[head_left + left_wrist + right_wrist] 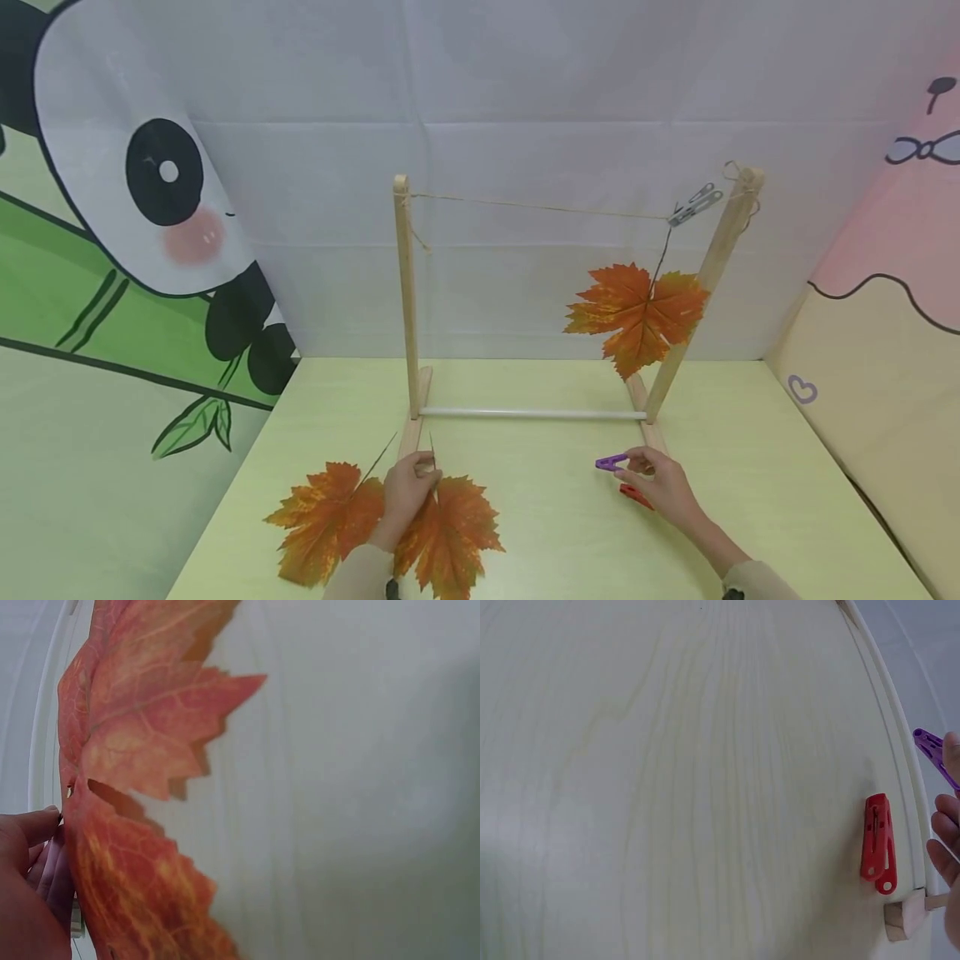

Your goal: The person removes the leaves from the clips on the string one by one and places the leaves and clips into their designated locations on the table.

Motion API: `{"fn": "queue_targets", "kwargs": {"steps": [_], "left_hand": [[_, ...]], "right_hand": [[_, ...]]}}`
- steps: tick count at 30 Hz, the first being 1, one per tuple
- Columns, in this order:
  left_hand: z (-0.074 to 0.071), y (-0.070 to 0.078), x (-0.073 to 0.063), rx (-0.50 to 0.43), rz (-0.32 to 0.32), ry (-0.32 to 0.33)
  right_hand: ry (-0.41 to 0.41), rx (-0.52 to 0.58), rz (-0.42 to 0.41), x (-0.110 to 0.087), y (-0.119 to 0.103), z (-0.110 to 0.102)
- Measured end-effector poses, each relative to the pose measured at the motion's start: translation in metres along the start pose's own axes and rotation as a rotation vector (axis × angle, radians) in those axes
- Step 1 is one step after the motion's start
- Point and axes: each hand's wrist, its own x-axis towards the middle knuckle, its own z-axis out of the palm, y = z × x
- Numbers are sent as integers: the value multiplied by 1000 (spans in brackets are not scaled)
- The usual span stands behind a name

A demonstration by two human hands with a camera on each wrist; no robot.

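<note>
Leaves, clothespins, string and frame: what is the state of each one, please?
Wooden frame: standing
String: tied across the frame
Gray clothespin: clipped on the string
Upper leaf: hanging by its stem
Leftmost leaf: lying loose
Middle leaf: stem pinched by left hand
Purple clothespin: held by right hand
Red clothespin: lying closed
</note>
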Motion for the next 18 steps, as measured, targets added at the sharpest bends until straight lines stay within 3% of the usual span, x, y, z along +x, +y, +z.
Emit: {"fn": "queue_targets", "kwargs": {"steps": [9,18], "left_hand": [[2,-1,0,3,-34,-22],[2,-5,-1,-9,-11,-20]], "right_hand": [[31,5,50,-1,13,8],[-5,-5,89,-1,28,19]]}}
